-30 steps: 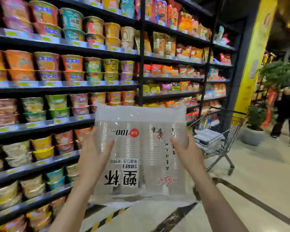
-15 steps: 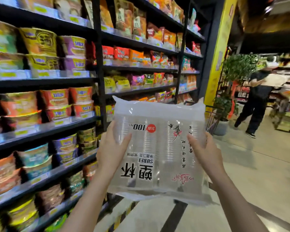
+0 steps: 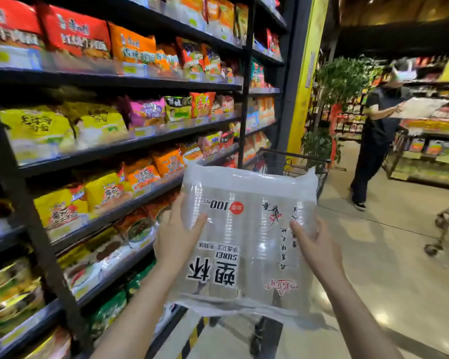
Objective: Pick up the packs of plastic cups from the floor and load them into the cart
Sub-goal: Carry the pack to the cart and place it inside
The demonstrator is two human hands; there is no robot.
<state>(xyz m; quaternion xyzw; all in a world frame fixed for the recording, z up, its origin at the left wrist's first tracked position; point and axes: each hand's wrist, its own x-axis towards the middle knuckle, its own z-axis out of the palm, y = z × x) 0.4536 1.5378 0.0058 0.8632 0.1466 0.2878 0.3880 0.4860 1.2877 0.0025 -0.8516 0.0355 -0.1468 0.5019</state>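
I hold the cup pack point(image 3: 246, 237) between both hands point(image 3: 175, 235) point(image 3: 315, 248); the slippery wrap could slide before the cart point(image 3: 293, 164), frame centre.

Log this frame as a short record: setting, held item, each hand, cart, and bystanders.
setting: supermarket aisle, snack shelves on the left
held item: pack of plastic cups, clear wrap, printed "100 PCS", raised in front of the camera
left hand: grips the pack's left edge, thumb on the front
right hand: grips the pack's right edge
cart: ahead, mostly hidden behind the pack; contents not visible
bystander: person in dark clothes at right, holding a similar clear pack
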